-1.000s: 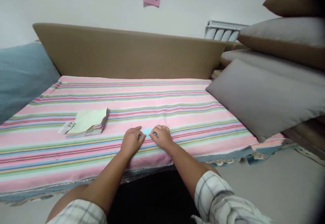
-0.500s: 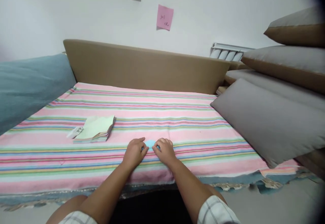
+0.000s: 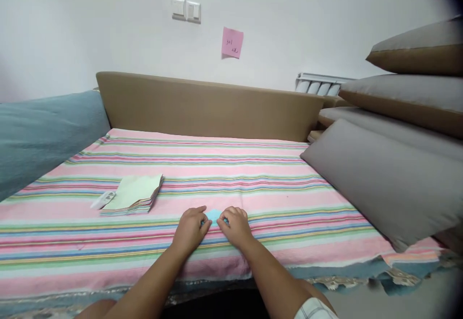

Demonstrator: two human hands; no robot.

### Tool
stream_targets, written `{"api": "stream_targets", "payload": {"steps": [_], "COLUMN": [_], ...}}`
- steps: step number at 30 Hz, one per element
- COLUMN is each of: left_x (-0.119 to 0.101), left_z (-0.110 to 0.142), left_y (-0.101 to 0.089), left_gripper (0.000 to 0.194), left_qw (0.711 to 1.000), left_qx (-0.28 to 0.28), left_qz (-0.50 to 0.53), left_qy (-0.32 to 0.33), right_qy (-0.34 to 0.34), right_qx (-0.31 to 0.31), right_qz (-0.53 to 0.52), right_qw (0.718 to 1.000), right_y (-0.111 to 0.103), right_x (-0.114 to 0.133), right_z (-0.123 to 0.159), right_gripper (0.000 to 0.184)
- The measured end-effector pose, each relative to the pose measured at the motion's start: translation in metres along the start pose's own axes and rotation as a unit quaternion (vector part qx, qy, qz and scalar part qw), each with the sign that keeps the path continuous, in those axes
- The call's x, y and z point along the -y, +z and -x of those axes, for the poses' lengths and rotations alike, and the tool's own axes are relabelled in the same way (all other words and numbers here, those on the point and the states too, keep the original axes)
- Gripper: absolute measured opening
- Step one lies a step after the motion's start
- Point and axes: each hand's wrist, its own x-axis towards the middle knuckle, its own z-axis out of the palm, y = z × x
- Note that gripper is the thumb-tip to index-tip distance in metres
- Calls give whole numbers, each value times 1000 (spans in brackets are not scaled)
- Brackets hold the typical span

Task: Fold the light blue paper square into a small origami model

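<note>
A small piece of light blue paper [image 3: 214, 216] lies on the striped cloth [image 3: 267, 198] in front of me, partly covered by my fingers. My left hand [image 3: 192, 225] pinches its left side between thumb and fingers. From the other side, my right hand [image 3: 233, 222] is closed on the paper's right edge, thumb against the curled fingers. The paper's lower outline and any folds in it are too small to make out.
To the left lies a stack of coloured paper [image 3: 135, 193], pale green on top, with a small white object [image 3: 103, 200] beside it. Grey cushions [image 3: 383, 179] are piled at the right. A brown backrest [image 3: 210, 109] stands behind, and a blue cushion [image 3: 47, 135] at the left.
The whole scene sits lower in the picture, as the camera has tilted up a little. Both hands keep their hold on the blue paper, with hardly any movement.
</note>
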Motion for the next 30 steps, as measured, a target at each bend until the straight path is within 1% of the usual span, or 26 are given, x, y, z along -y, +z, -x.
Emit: {"api": "stream_targets", "payload": {"steps": [4,11,14,17,23,30], "left_x": [-1,2,-1,-4,-6,-4], "left_z": [0,0,1,0,-2,-2], "left_y": [0,1,0,-1,1,2], "left_gripper": [18,18,15,17,15,17], "left_qw": [1000,999,999,1000,999,1000], "left_qx": [-4,-11,-5,13,37,22], "left_qz": [5,-26,-28,-25,-17,-20], "left_qy": [1,21,19,12,0,10], "right_qy": [-3,-3,-1,9,20,11], "right_qx": [2,-16,-4,10,33,23], "right_qz": [10,-6,-6,-8,-9,11], "right_qw": [1000,1000,1000,1000,999,1000], "right_y": [-2,-3,-6,-9,-11,-8], "right_x": [0,3,4,4,0,-2], "right_z": [-1,-1,0,2,3,2], "right_gripper": [10,11,11,13,15,16]}}
